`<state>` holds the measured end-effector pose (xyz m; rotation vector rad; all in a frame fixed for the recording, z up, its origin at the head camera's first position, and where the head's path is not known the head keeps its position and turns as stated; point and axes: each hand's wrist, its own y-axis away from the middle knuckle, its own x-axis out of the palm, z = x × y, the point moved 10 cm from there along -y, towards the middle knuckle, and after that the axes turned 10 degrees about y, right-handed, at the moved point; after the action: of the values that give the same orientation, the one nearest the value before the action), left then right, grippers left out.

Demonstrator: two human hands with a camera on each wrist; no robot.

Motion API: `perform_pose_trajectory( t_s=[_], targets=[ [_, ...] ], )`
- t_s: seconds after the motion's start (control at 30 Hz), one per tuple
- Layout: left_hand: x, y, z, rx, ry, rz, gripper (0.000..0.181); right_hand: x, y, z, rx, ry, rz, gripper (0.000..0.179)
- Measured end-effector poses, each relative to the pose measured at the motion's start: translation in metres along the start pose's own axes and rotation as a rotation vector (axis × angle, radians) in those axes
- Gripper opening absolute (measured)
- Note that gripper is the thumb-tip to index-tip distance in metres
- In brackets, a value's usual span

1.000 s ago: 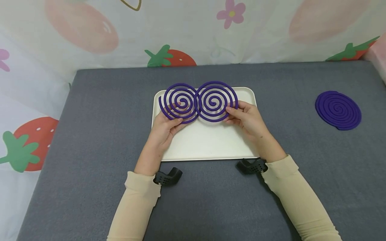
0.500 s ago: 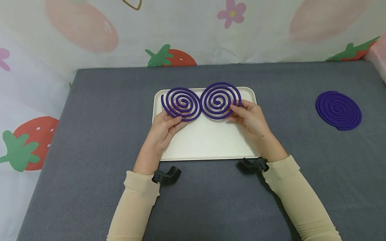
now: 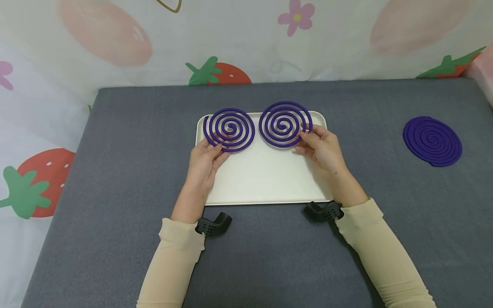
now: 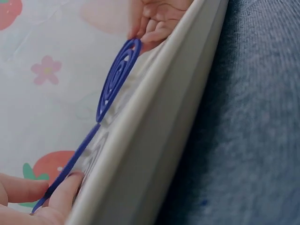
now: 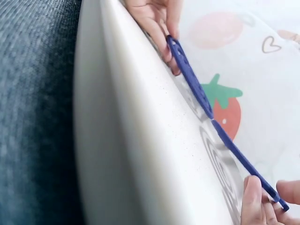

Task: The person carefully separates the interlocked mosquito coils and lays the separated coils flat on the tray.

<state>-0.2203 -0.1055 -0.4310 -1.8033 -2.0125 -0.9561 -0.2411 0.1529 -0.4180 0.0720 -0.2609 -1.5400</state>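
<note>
Two purple mosquito coils are held up side by side over the far part of a cream tray (image 3: pixel 265 182). My left hand (image 3: pixel 202 164) pinches the left coil (image 3: pixel 231 127) at its lower left edge, thumb on top and fingers beneath. The right coil (image 3: pixel 282 125) is pinched at its right edge by my right hand (image 3: pixel 325 152). A narrow gap separates the coils in the head view. Seen edge-on in the right wrist view, the right coil (image 5: pixel 243 159) is tilted, and spiral shadows fall on the tray below.
On the grey tablecloth (image 3: pixel 127 171) at the right lies another purple coil disc (image 3: pixel 432 141), its turns packed tightly together. A patterned curtain (image 3: pixel 339 38) hangs behind the table. Black wrist cameras (image 3: pixel 213 225) sit near both cuffs.
One second ago the coils overlapped at their inner edges; half a second ago they met edge to edge. Now they are apart, the right one shifted rightward and the left slightly left.
</note>
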Motion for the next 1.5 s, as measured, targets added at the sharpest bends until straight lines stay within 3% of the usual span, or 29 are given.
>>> perform_pose_trajectory(
  t_s=[0.2, 0.33, 0.47, 0.7, 1.07, 1.2, 1.37, 1.5],
  targets=[
    [0.0, 0.0, -0.005, 0.027, -0.01, 0.017, 0.049, -0.007, 0.0, 0.002, -0.013, -0.004, -0.07, 0.027],
    [-0.002, 0.0, -0.008, 0.071, -0.117, -0.002, 0.051, -0.012, 0.001, 0.003, -0.016, -0.027, -0.118, 0.035],
    [-0.003, -0.001, -0.012, 0.115, -0.229, -0.016, 0.055, -0.017, 0.001, 0.006, -0.04, -0.062, -0.168, 0.032],
    [0.002, -0.002, -0.013, 0.142, -0.286, 0.003, 0.058, -0.027, 0.002, 0.008, -0.051, -0.106, -0.294, 0.031],
    [-0.007, 0.003, -0.037, 0.317, -0.362, -0.144, 0.054, -0.043, 0.012, 0.02, -0.17, 0.022, -0.43, 0.032],
    [-0.007, 0.007, -0.042, 0.366, -0.404, -0.18, 0.048, -0.048, 0.014, 0.021, -0.189, -0.053, -0.449, 0.025],
    [0.0, 0.006, -0.04, 0.374, -0.309, -0.116, 0.036, -0.052, 0.012, 0.023, -0.193, -0.149, -0.442, 0.019],
    [-0.001, 0.004, -0.036, 0.355, -0.247, -0.096, 0.03, -0.053, 0.006, 0.018, -0.144, -0.262, -0.398, 0.017]
  ],
)
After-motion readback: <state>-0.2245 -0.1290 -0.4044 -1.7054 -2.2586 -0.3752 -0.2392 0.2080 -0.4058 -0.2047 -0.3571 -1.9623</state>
